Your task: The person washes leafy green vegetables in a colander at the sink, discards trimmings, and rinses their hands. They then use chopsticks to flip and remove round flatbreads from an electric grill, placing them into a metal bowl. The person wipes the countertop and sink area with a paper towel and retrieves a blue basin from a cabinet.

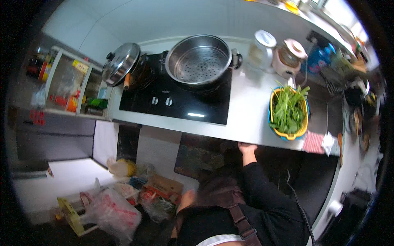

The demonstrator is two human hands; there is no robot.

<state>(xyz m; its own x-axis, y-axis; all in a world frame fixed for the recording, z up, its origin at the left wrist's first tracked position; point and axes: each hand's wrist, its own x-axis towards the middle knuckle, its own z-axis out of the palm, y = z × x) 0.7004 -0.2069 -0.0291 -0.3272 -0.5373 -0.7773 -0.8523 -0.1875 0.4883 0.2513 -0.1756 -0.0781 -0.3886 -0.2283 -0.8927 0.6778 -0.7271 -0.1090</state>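
My right hand [247, 148] is at the front edge of the white countertop [246, 123], its fingers partly hidden under the edge. Low beside my apron, my left hand [188, 196] is blurred, and its fingers cannot be made out. On the black gas hob [197, 107] stands a metal steamer pot [201, 61] with a perforated bottom, uncovered. A shiny metal lid [123, 63] leans over a dark pan with a wooden handle [126, 81] at the hob's left. Right of the hob, a yellow basket [291, 135] holds leafy greens [287, 109].
A lidded clear pitcher [260, 50] and a pink-lidded appliance [289, 58] stand behind the greens. A striped cloth [314, 142] lies near the front edge. Bottles fill the shelf [83, 86] at left. Plastic bags [110, 212] and a cardboard box [166, 186] sit low left. A black cable [297, 200] hangs at right.
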